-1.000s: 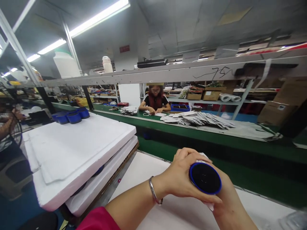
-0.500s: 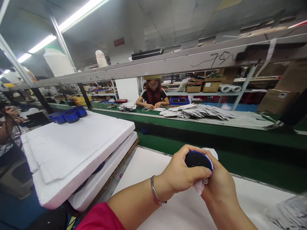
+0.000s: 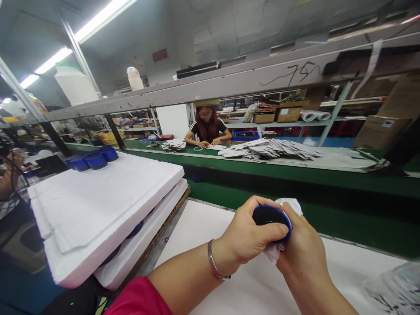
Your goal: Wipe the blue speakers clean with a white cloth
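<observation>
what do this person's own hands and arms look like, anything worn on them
Both the left hand and right hand are gloveless. A narrow silver-coloured bangle circles the left wrist, with a deep pink sleeve further up; no right sleeve shows.

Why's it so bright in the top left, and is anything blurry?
Head view, upper left: the longest white tube light is lit and washed out; head view, lower right: the clear, crinkly, plastic-looking thing is smeary, its outline hard to tell; head view, nearer the middle: the round, black-faced, blue-rimmed piece in the left hand looks fairly crisp.
</observation>
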Available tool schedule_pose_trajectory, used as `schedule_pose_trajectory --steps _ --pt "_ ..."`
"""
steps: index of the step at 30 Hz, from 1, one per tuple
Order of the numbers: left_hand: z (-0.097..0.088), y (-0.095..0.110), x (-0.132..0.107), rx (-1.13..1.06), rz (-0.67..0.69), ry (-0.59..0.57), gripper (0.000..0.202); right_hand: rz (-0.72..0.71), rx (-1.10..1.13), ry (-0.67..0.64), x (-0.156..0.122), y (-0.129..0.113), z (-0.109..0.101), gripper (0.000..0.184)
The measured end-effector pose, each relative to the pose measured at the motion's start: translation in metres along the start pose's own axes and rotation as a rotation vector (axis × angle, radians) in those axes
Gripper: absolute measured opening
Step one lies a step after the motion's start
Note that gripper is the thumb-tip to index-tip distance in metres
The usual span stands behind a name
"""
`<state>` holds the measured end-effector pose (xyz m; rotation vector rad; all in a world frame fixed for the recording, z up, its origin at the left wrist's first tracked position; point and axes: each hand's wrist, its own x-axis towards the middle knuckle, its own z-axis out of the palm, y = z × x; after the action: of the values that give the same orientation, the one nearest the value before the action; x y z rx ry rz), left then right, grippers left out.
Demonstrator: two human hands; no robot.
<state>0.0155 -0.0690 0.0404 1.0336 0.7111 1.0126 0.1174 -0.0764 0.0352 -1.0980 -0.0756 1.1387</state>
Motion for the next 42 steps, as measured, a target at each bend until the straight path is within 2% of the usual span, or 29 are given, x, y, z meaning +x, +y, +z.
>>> schedule_pose_trajectory --steps 6,9,12,15,17,21,26,30,35,38,42 --pt "-0.004 -0.002 0.004 -0.011 -0.013 -0.01 0.074 -0.008 -0.026 -0.022 0.003 -0.002 0.001 0.031" --pt "-0.012 -0.002 0.01 0.081 0.088 -0.004 0.06 -0.004 -0.033 -0.065 0.005 -0.003 0.002 0.036" --pt "-0.021 0.001 0.016 0.176 0.176 -0.051 0.048 0.019 -0.057 -0.105 0.006 -0.005 0.002 0.038" --pt "-0.029 0.003 0.018 0.261 0.215 -0.099 0.044 0.048 -0.105 -0.122 0.008 -0.007 -0.001 0.036" --pt "-0.031 0.004 0.018 0.32 0.23 -0.089 0.041 0.059 -0.135 -0.125 0.008 -0.008 -0.002 0.033" --pt "-0.033 0.007 0.016 0.366 0.231 -0.058 0.038 0.074 -0.17 -0.128 0.008 -0.007 -0.001 0.031" --pt "-0.032 0.01 0.016 0.364 0.209 -0.076 0.045 0.072 -0.199 -0.122 0.009 -0.005 0.0 0.031" --pt "-0.033 0.01 0.016 0.372 0.206 -0.063 0.043 0.081 -0.215 -0.126 0.01 -0.004 0.0 0.03" --pt "-0.034 0.013 0.015 0.342 0.179 -0.087 0.053 0.086 -0.226 -0.133 0.013 -0.003 0.0 0.025" --pt "-0.033 0.014 0.015 0.35 0.166 -0.062 0.052 0.094 -0.229 -0.134 0.014 -0.002 -0.001 0.024" --pt "-0.034 0.013 0.016 0.356 0.184 -0.083 0.053 0.099 -0.226 -0.144 0.015 -0.002 -0.002 0.027"
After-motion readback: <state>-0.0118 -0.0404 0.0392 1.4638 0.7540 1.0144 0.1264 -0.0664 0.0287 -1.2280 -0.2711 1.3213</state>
